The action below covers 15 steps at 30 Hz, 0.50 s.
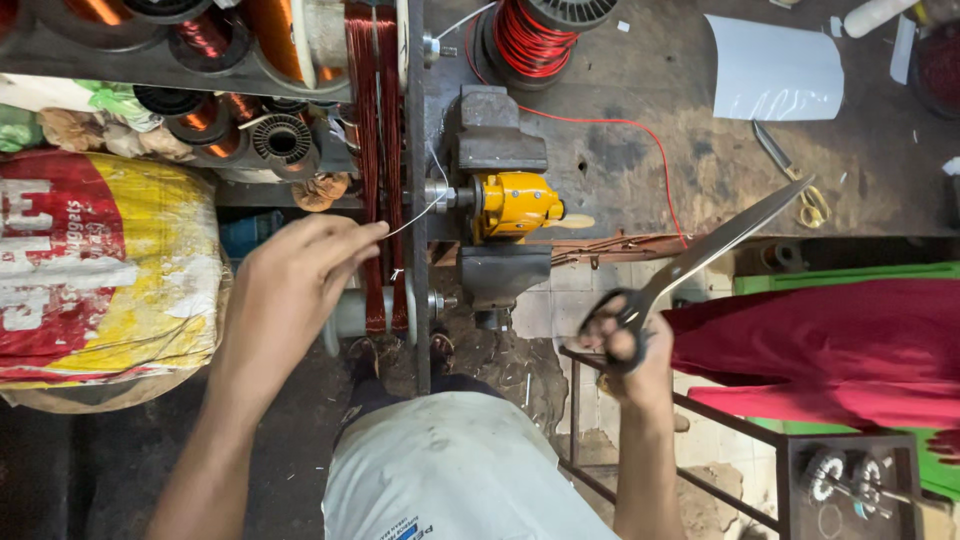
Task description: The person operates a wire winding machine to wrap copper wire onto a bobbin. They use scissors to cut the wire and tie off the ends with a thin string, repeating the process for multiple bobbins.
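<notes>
Fingers [365, 235] of my left hand [290, 295] are pinched shut on a thin pale wire [420, 212]; fingers of my right hand [625, 350] are closed through the handles of a pair of scissors [700, 262]. Largest item first: worktop [620, 150], dark and stained, carrying a winding machine with a yellow housing [512, 203]. Next, the coil of copper wire [375, 160] on its former, just beyond my left fingertips. The thin wire runs from my pinch up and right toward the machine's spindle. Scissors' long axis points up and right, blades apart, well right of the wire; my left hand is the nearer. Where the wire ends past the spindle is hard to make out.
</notes>
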Motion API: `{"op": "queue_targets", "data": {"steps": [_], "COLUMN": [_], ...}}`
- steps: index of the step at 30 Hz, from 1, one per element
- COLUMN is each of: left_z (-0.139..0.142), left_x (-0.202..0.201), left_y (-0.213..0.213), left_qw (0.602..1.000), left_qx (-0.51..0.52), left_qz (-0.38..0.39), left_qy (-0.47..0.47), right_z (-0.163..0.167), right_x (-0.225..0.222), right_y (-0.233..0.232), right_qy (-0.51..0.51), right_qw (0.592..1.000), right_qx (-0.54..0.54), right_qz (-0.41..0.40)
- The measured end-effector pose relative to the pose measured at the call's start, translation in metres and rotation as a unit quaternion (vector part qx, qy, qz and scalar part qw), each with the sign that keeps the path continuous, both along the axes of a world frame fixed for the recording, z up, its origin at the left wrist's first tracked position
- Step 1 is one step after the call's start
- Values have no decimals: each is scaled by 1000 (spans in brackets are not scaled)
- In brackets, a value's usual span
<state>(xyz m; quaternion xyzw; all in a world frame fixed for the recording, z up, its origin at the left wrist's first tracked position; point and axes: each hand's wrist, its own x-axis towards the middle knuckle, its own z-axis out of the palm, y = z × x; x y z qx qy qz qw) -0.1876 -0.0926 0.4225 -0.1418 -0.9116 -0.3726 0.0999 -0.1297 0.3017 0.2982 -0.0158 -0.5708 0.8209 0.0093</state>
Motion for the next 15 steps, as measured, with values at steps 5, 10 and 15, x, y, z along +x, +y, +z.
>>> {"op": "queue_targets", "data": {"steps": [5, 10, 15], "left_z": [0, -12, -17], "left_x": [-1, 2, -2], "left_y": [-3, -1, -6], "left_qw": [997, 996, 988], "left_qx": [-13, 50, 125], "left_qz": [14, 74, 72], "left_qy": [73, 29, -60], "right_z": [37, 53, 58], "right_x": [46, 57, 59], "right_y": [-68, -121, -145], "right_qy": [-66, -95, -227], "right_qw": [984, 927, 864], "right_qx": [-7, 3, -47], "right_qz": [165, 362, 448]}}
